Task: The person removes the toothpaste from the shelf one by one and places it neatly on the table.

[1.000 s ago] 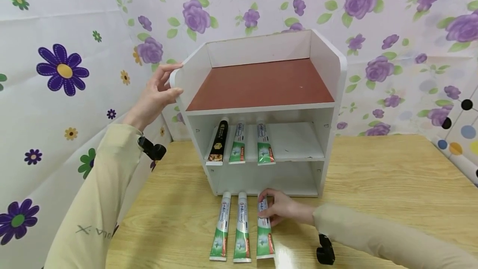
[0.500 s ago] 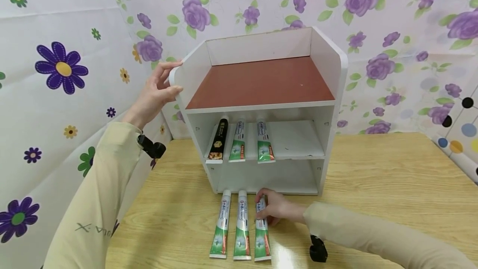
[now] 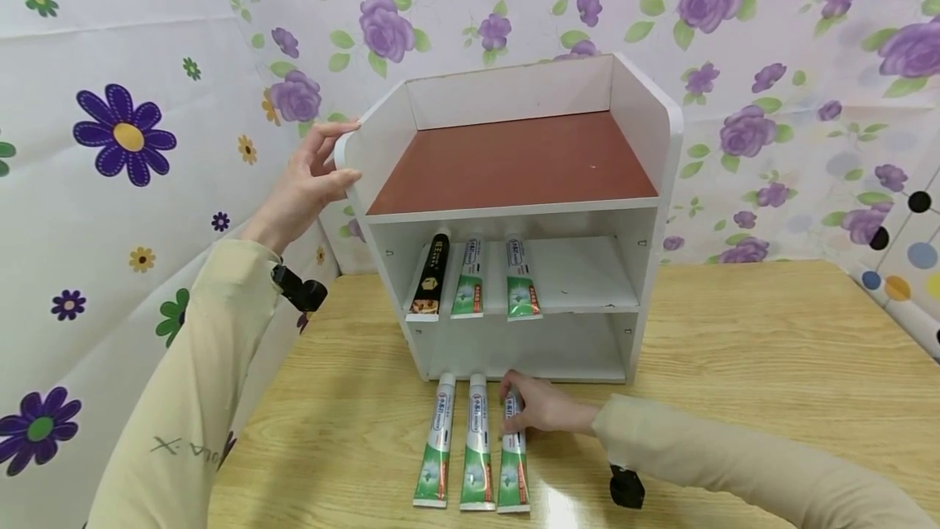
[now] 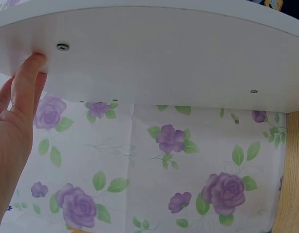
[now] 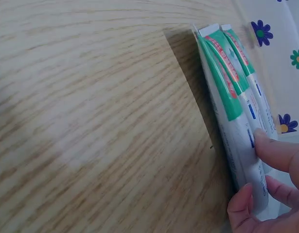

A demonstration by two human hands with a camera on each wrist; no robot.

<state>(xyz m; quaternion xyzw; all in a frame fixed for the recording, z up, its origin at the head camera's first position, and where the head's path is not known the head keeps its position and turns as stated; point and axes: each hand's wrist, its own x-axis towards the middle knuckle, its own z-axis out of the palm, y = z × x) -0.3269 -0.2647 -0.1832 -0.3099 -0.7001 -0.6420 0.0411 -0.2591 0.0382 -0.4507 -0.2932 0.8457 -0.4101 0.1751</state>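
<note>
In the head view my left hand (image 3: 304, 178) holds the upper left side panel of a small white shelf (image 3: 649, 133), thumb and fingers on either side of its edge. The left wrist view has the fingers (image 4: 26, 80) flat on the panel's outer face. My right hand (image 3: 542, 406) grips the upper part of a green-and-white toothpaste tube (image 3: 514, 476) at the right end of a row on the table. Beside it lie a middle toothpaste tube (image 3: 477, 464) and a left toothpaste tube (image 3: 435, 455). Thumb and fingers straddle the gripped tube in the right wrist view.
On the middle shelf board (image 3: 583, 276) lie a black tube (image 3: 432, 276) and two more green-and-white tubes, one (image 3: 468, 280) near the black one and another (image 3: 522, 280) further right. Flowered cloth (image 3: 771, 39) hangs behind the wooden table (image 3: 771, 333).
My right hand has shifted slightly left with the toothpaste tube, which now lies closer to the middle tube and straighter. The left hand stays on the shelf panel.
</note>
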